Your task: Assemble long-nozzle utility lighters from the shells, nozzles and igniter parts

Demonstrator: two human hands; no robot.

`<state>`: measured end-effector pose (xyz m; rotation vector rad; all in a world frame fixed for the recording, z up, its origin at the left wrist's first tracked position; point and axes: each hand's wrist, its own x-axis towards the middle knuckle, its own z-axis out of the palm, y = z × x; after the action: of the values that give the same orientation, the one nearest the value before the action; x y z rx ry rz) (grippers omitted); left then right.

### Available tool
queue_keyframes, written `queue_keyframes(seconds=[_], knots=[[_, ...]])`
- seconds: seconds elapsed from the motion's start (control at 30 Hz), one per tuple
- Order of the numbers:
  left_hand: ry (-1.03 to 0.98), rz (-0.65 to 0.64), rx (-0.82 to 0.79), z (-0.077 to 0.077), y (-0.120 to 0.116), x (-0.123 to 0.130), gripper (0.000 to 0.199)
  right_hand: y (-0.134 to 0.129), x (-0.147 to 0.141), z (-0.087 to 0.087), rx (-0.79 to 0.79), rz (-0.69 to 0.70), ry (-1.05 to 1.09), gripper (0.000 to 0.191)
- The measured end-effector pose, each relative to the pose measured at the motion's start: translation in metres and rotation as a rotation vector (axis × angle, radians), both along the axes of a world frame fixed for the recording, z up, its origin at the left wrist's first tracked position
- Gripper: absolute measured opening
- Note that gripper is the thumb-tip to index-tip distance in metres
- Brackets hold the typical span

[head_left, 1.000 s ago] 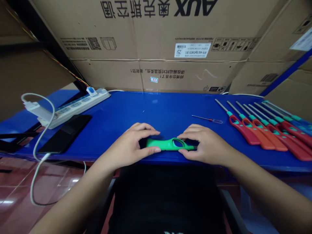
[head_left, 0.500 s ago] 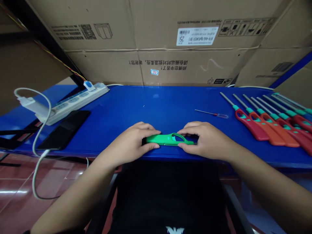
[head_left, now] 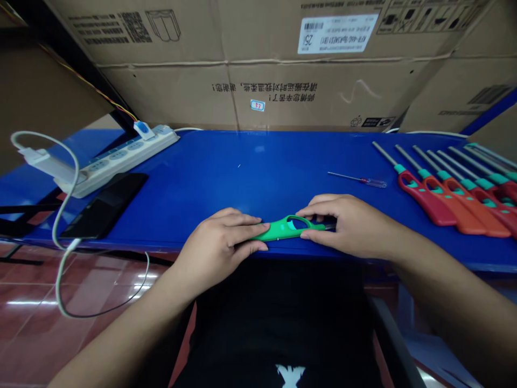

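A green gas lighter point(head_left: 278, 230) lies near the front edge of the blue table, its handle to the left and its metal tube to the right. My left hand point(head_left: 226, 237) is closed round the handle end, thumb on the near side and fingers over the top. At the trigger-loop end, my right hand point(head_left: 343, 223) pinches the lighter between thumb and fingers and hides most of the tube. A teal trigger shows inside the loop. Beyond my right hand rests a small screwdriver point(head_left: 359, 180) with a clear handle.
Several red and orange gas lighters point(head_left: 464, 207) lie in a row at the right. A white power strip point(head_left: 121, 161) with a plugged-in charger and a black phone point(head_left: 105, 207) are at the left. Cardboard point(head_left: 266, 48) stands along the back of the blue table point(head_left: 242, 188).
The lighter's tube end has swung slightly away from me, so it now lies at a slant. My left fingers have flattened further over the handle. The camera view has shifted a little.
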<state>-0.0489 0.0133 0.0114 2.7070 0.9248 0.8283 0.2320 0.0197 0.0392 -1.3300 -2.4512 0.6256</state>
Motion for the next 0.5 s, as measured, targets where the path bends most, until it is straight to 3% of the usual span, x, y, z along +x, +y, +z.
queue_keyframes(seconds=[0.17, 0.23, 0.5], knots=[[0.029, 0.032, -0.006, -0.003, -0.006, -0.001, 0.03, -0.008, -0.005, -0.002, 0.153, 0.089, -0.063, 0.045], [0.046, 0.029, -0.008, -0.004, -0.01, -0.002, 0.031, -0.012, -0.009, -0.005, 0.181, 0.116, -0.074, 0.041], [-0.044, 0.037, 0.148, -0.026, -0.027, -0.007, 0.036, -0.041, -0.016, -0.022, 0.231, -0.008, -0.001, 0.034]])
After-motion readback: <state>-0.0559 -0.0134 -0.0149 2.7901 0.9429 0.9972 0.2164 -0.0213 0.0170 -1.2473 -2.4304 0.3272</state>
